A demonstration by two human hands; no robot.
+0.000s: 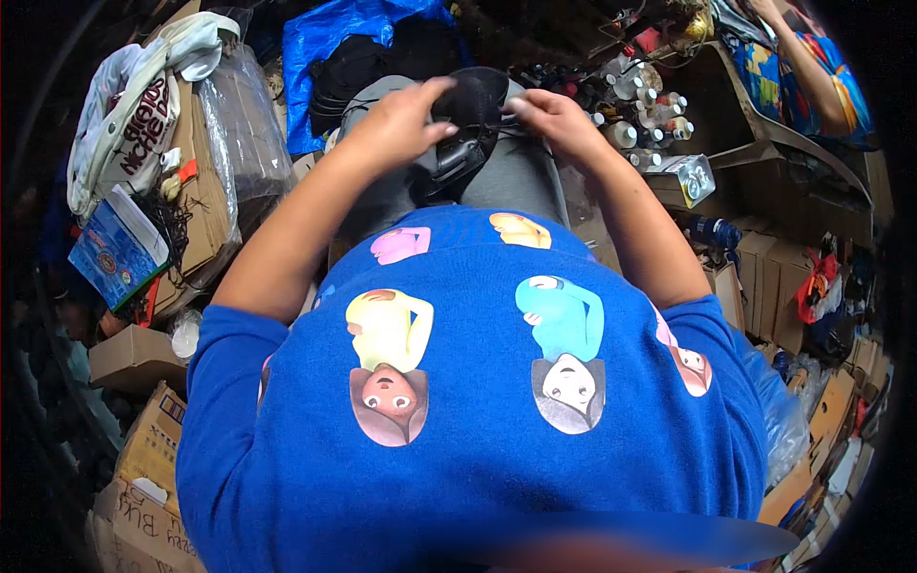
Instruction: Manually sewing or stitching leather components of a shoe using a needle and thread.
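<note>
On my lap, between my grey-trousered legs, lies a black, partly shiny object (463, 158), its exact kind unclear. Above it stands a dark, rounded, mesh-like piece (479, 88); whether the two are joined I cannot tell. My right hand (559, 122) pinches the right edge of this piece between thumb and fingers. At its left side my left hand (406, 119) has thumb and forefinger apart, the fingertip close to the edge and slightly blurred. Thin dark cords or strips run near my right fingertips.
Plastic bottles (650, 119) cluster at the right, beside a large open cardboard box (793, 172). Another person's arm (812, 72) shows at the far right. A black bundle (358, 81) on a blue sheet (310, 48) lies ahead. Flattened cardboard (205, 191) and a white bag (143, 115) are at left.
</note>
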